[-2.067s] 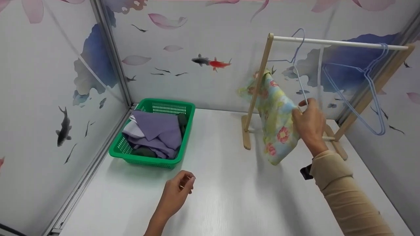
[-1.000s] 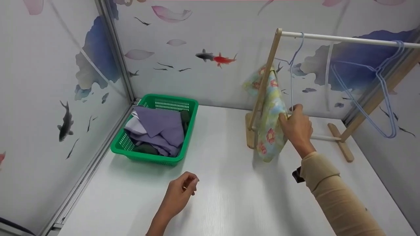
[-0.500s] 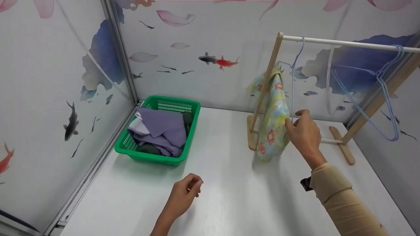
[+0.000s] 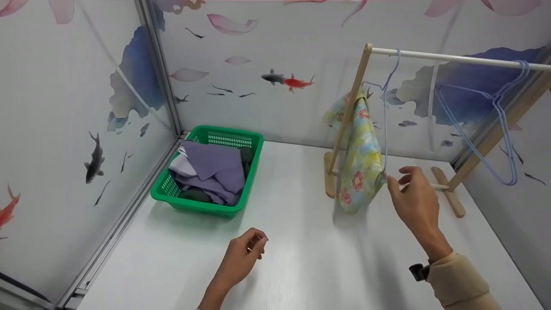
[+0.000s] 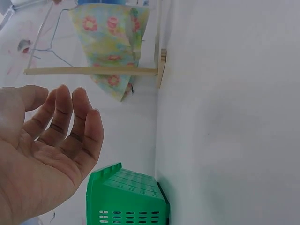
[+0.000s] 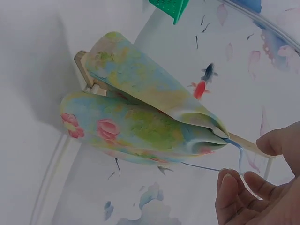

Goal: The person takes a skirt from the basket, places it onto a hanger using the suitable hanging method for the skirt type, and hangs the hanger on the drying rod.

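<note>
A yellow and light blue floral cloth hangs folded on a blue wire hanger, near the left end of the rack. My right hand is at the lower corner of this hanger, just right of the cloth. In the right wrist view, the hanger's bent end shows beside my fingertips, and the thumb stands apart from them. My left hand hovers over the front of the table, fingers loosely curled, with nothing in it. Its palm shows bare in the left wrist view.
A green plastic basket with purple, white and dark cloths stands at the back left. The rack has a white rail and wooden side posts. More blue hangers hang at its right end. Patterned walls enclose the white table.
My right hand has let go of the hanger and moved down and to the right. The hanger and floral cloth have turned to hang more edge-on. My left hand is nearly still.
</note>
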Tool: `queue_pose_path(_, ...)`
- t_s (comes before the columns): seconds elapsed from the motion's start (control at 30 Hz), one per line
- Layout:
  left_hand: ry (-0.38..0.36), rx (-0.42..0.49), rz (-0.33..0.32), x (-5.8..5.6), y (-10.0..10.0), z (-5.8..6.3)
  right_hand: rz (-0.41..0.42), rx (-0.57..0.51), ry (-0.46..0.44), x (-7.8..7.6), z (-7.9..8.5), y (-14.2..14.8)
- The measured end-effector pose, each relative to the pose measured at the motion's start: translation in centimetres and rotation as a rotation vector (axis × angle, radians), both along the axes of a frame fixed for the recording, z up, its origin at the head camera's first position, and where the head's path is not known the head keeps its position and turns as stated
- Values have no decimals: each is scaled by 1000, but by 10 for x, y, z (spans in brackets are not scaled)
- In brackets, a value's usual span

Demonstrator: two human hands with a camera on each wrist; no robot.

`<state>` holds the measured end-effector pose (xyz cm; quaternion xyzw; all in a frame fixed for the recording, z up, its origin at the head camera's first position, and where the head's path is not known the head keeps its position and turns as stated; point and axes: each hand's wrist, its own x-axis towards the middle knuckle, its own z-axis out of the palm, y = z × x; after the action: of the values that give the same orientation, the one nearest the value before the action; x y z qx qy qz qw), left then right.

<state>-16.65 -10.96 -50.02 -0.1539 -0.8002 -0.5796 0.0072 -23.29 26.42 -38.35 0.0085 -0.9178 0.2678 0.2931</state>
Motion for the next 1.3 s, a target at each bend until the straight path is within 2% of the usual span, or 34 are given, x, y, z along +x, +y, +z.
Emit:
queue_pose_path(0.13, 4, -14, -4, 2, 2, 0, 32, -4, 14, 20, -13, 4)
queue_pose_path(0.23, 19, -22, -3, -3, 2, -15, 61, -9, -4, 34, -23, 8)
queue_pose_path(0.33, 18, -11, -9, -2, 4, -18, 86, -12, -41, 47, -35, 9)
queue_pose_path(0.5, -10, -8, -22, 0, 7, -19, 103, -1, -142, 64, -56, 8)
queue_pose_path(0.7, -53, -25, -24, 1, 8, -21, 109, 3, -293, 78, -80, 0)
queue_pose_path(0.87, -24, -63, -31, -1, 8, -23, 122, -12, -378, 87, -95, -9)
queue_pose_path(1.0, 29, -73, -37, -5, 6, -14, 140, -35, -451, 91, -106, -16)
queue_pose_path(1.3, 155, -160, -10, -19, -5, 19, 199, -27, -553, 98, -123, -29)
